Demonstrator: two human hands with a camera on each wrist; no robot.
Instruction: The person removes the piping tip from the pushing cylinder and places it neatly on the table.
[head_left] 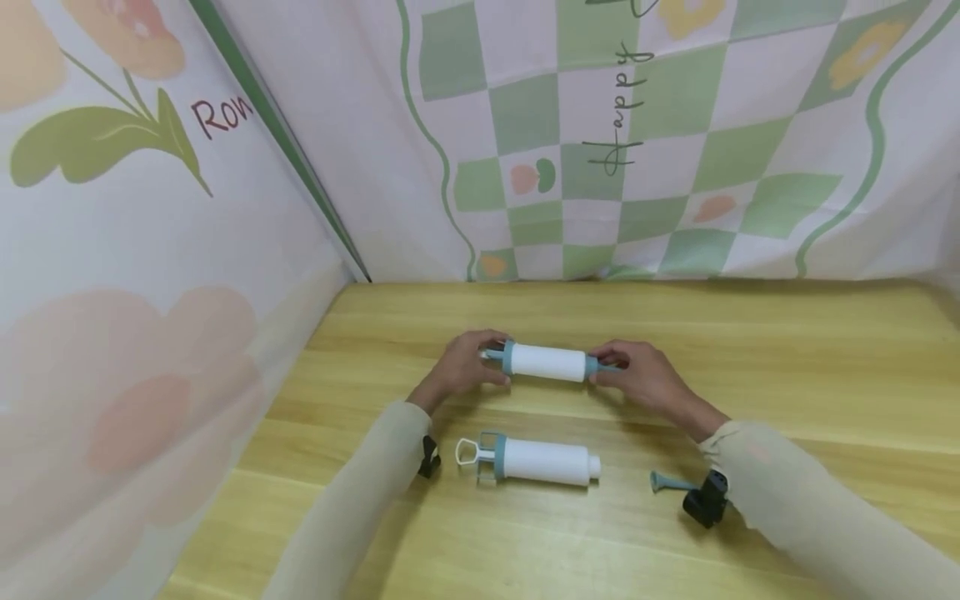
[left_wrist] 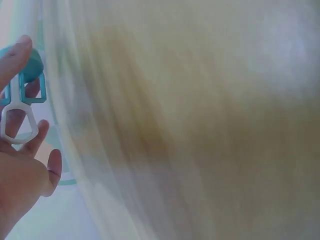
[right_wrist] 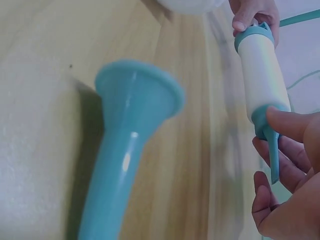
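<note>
A white syringe [head_left: 549, 362] with teal ends is held level between both hands over the wooden table. My left hand [head_left: 463, 367] grips its plunger end, thumb on the teal collar [left_wrist: 34, 67] and fingers behind; a white loop handle shows below in the left wrist view. At the other end, my right hand [head_left: 647, 377] pinches the teal tip cap, whose slender nozzle [right_wrist: 273, 157] passes between the fingers. Nearer the body lies a second white syringe [head_left: 546, 462], with a plain white tip. A loose teal nozzle [head_left: 667, 482] with a flared end lies below the right wrist.
The wooden table [head_left: 360, 533] runs back to a hanging cloth [head_left: 592, 192] with green checks. On the left stands a white flowered panel [head_left: 255, 208]. Black wrist cameras [head_left: 707, 500] sit on both sleeves, the right one beside the loose nozzle.
</note>
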